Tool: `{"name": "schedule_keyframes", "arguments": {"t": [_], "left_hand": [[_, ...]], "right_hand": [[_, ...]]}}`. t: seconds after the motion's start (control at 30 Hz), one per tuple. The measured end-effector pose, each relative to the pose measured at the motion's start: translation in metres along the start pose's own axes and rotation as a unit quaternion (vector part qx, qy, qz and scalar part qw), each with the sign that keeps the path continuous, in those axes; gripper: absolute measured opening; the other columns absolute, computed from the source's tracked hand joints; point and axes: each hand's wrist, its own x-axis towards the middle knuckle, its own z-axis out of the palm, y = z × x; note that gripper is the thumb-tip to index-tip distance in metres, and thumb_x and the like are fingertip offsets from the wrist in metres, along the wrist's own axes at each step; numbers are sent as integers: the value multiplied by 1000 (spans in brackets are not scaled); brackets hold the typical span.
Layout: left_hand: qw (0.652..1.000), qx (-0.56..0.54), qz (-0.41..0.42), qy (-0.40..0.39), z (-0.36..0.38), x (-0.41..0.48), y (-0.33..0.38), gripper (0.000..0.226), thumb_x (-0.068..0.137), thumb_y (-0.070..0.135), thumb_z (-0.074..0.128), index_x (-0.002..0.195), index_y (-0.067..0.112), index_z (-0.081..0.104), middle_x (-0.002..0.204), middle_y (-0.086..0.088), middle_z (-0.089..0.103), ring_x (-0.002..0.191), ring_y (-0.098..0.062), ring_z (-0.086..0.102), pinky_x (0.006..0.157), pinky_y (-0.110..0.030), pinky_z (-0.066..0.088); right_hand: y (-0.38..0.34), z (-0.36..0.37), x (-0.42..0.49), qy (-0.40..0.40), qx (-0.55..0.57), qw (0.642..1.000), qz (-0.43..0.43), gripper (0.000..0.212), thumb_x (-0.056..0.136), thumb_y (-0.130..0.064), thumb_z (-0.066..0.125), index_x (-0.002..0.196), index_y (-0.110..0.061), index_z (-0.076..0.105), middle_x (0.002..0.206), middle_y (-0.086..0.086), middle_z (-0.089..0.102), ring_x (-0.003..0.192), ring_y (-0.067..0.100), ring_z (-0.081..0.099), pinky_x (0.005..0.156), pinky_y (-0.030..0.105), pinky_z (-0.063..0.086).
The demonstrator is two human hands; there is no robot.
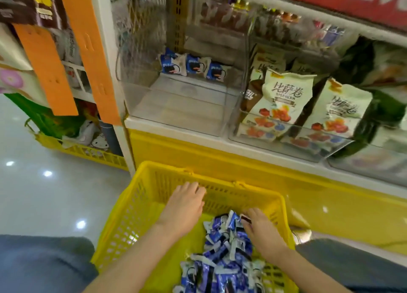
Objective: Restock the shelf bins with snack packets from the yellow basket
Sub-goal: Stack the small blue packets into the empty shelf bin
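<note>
A yellow basket (pixel 141 195) stands on the floor in front of the shelf, with a heap of blue and white snack packets (pixel 222 255) in its right half. My left hand (pixel 185 204) hovers inside the basket near its far wall, fingers relaxed, holding nothing. My right hand (pixel 261 228) rests on the top of the heap and its fingers curl round packets there. Above the basket a clear shelf bin (pixel 176 107) holds three of the same blue packets (pixel 193 67) at its back.
To the right, a second clear bin (pixel 290 143) is full of pale green snack bags (pixel 284 98). Orange strips (pixel 46 68) hang at the left. Another yellow basket (pixel 88 151) with goods sits on the glossy floor at the left. My knees flank the basket.
</note>
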Motion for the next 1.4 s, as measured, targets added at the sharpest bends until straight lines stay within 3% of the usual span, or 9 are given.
{"name": "schedule_keyframes", "arguments": {"t": [0.27,0.5,0.67,0.8,0.93,1.07,1.13,1.27,1.4], "left_hand": [[936,-124,-29,-328,122,-19,26,36,98,29,42,129,10,46,130,-10,46,115,-25,46,97,-39,39],[916,-106,-34,-386,169,-41,48,48,91,41,51,128,10,47,125,-15,50,121,-28,38,96,-42,36],[914,-180,-70,-357,174,-44,51,36,87,40,60,108,12,53,111,-12,52,104,-24,46,83,-36,40],[864,-364,-142,-318,167,-43,51,19,91,26,57,81,20,42,76,-3,45,71,-19,44,64,-28,35],[808,-480,-253,-230,143,-37,45,13,96,22,48,86,25,40,81,-7,54,73,-20,51,70,-45,47],[744,-567,-336,-115,111,-27,40,14,97,23,46,110,18,46,97,-4,63,88,-21,59,72,-40,48],[725,-586,-352,-87,97,-25,40,13,96,28,47,105,19,50,109,-5,62,101,-23,59,86,-41,49],[742,-587,-318,-58,70,-25,47,9,96,30,47,96,27,55,102,7,63,92,-8,58,79,-30,45],[745,-603,-283,-28,48,-27,52,9,96,28,46,96,30,54,99,9,64,91,-4,60,72,-20,46]], "right_hand": [[40,82,-37,-225,30,970,87,59,97,-36,45,146,-13,21,145,8,34,130,23,38,106,31,33],[47,96,-27,-216,91,963,129,77,90,-38,59,149,-15,15,150,4,30,137,22,29,111,30,28],[46,96,-18,-178,35,975,132,63,87,-37,63,138,-13,35,138,7,44,129,22,39,106,30,36],[38,83,-17,-89,206,962,157,53,86,-26,66,129,-13,39,130,3,52,119,18,50,93,20,43],[21,50,-8,3,384,906,177,42,86,-28,65,118,-16,42,107,-12,53,100,5,55,70,1,43],[12,21,-6,-103,595,770,206,49,87,-44,56,122,-11,50,117,10,65,101,20,65,87,25,52],[9,11,-8,-139,635,735,191,61,81,-52,57,129,-14,50,125,11,62,112,26,61,101,40,46],[-2,-3,-14,-153,626,742,187,67,68,-54,68,123,-18,53,129,8,58,108,21,63,90,30,52],[-13,-16,-18,-165,638,738,146,46,89,-36,54,124,-5,53,119,11,65,105,23,64,86,29,51]]}}
